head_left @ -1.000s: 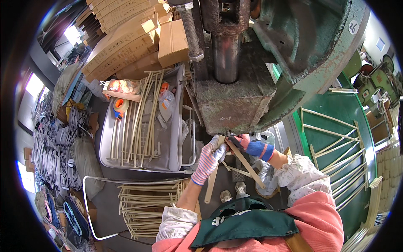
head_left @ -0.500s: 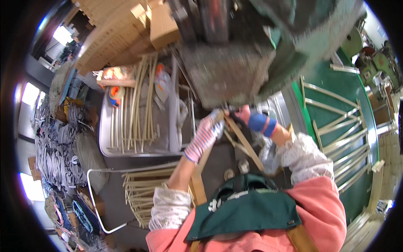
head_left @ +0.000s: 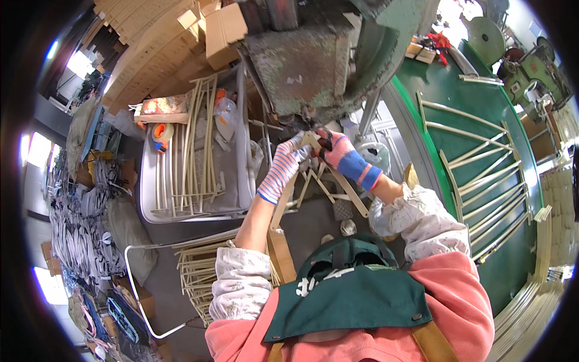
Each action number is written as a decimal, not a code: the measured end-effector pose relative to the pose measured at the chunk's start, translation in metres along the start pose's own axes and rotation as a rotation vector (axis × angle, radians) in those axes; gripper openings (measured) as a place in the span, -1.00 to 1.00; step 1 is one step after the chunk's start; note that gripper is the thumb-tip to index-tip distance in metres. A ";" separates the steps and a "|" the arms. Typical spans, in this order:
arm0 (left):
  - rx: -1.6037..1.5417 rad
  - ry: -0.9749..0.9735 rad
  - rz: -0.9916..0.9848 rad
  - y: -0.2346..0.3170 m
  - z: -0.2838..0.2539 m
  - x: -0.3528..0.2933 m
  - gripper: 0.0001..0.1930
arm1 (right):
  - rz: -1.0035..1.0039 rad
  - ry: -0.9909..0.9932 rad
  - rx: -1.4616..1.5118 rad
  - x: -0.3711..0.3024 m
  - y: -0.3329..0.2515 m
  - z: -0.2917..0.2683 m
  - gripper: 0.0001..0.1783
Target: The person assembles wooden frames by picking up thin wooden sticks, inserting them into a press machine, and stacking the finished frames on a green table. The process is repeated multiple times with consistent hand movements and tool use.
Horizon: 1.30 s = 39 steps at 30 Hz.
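My left hand (head_left: 282, 170), in a striped knit glove, and my right hand (head_left: 341, 157), in a pink and blue glove, both grip a pale wooden hanger-shaped piece (head_left: 313, 175) by its top. They hold that top up against the underside of a heavy grey-green press machine (head_left: 313, 66). The piece's two legs spread downward between my forearms. A long wooden slat (head_left: 280, 238) runs down below my left hand.
A grey metal tray (head_left: 193, 163) with several pale wooden strips lies to the left. More strips fill a wire rack (head_left: 199, 268) below it. A green table (head_left: 482, 151) at right carries further strips. Cardboard boxes (head_left: 223, 27) are stacked behind.
The view has tilted and come closer to the press. Both hands have stayed on the wooden piece and lifted it slightly higher under the machine.
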<state>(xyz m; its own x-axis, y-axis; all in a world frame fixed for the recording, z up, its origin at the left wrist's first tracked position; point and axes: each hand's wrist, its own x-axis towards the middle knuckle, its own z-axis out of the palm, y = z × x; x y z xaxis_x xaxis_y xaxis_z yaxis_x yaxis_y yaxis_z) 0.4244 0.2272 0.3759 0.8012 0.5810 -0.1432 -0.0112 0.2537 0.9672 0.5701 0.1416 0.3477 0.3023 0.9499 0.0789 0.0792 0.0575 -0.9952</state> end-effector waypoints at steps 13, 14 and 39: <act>-0.031 -0.022 -0.041 0.000 0.001 0.002 -0.78 | -0.183 -0.076 -0.563 0.000 -0.010 0.000 -0.41; 0.054 -0.012 -0.017 -0.001 0.002 0.003 -0.79 | -0.250 -0.049 -0.617 -0.005 -0.011 0.000 -0.42; -0.128 0.112 -0.153 0.019 0.010 0.005 -0.87 | -0.393 -0.298 -1.225 -0.022 -0.018 -0.033 -0.52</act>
<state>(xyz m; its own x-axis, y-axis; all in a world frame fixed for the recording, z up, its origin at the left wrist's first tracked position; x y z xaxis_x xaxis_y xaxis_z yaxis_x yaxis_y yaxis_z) 0.4342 0.2278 0.3958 0.7281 0.6088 -0.3151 0.0235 0.4372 0.8990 0.5930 0.1095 0.3660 -0.1448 0.9737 0.1758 0.9631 0.1794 -0.2007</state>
